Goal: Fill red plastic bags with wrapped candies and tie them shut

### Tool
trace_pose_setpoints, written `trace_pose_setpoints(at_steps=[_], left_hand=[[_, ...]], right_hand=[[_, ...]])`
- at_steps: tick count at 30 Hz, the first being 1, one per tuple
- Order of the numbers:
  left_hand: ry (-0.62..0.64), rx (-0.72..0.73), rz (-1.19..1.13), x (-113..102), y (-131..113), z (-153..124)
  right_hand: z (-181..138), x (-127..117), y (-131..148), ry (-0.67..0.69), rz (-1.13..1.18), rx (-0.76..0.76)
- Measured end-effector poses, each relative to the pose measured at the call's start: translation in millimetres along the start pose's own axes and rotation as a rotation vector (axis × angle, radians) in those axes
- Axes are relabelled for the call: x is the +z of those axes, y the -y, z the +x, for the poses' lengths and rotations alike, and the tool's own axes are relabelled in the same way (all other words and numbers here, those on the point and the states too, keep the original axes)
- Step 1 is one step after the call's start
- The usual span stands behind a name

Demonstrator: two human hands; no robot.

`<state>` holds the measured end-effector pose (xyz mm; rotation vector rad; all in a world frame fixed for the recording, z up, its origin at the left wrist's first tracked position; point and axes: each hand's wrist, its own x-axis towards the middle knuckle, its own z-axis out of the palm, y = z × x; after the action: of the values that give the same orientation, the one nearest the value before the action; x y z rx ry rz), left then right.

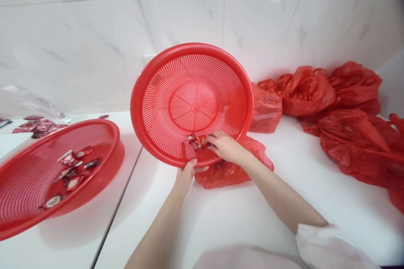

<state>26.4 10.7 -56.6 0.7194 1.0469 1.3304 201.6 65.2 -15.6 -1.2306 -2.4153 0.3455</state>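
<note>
A round red perforated basket (192,71) stands tilted up toward me at the centre. My left hand (186,176) grips its lower rim, thumb over the edge. My right hand (224,147) reaches inside at the bottom, fingers pinched among a few small red-wrapped sweets (195,142) lying against the rim. A red plastic bag (230,170) lies under the basket and my right wrist.
A second red basket (38,206) at the left holds several wrapped sweets (74,168). More sweets (34,127) and clear plastic lie behind it. Crumpled red bags (334,109) pile along the right on the white counter (240,214). White tiled wall behind.
</note>
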Motion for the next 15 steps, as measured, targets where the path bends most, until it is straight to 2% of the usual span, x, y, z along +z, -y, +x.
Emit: trace_pose_setpoints(at_steps=[4, 10, 12, 15], left_hand=[[-0.019, -0.039, 0.023, 1.3, 0.6, 2.2], [-0.095, -0.006, 0.046, 1.6, 0.3, 5.2], [-0.091, -0.010, 0.033, 1.9, -0.7, 5.5], [-0.071, 0.012, 0.009, 2.2, -3.1, 5.4]], right_hand=[[-5.2, -21.3, -13.3, 0.056, 0.171, 0.040], [-26.5, -56.6, -23.8, 0.257, 0.265, 0.032], [-30.7, -63.5, -21.1, 0.220, 0.243, 0.080], [-30.3, -67.3, -13.2, 0.090, 0.263, 0.123]])
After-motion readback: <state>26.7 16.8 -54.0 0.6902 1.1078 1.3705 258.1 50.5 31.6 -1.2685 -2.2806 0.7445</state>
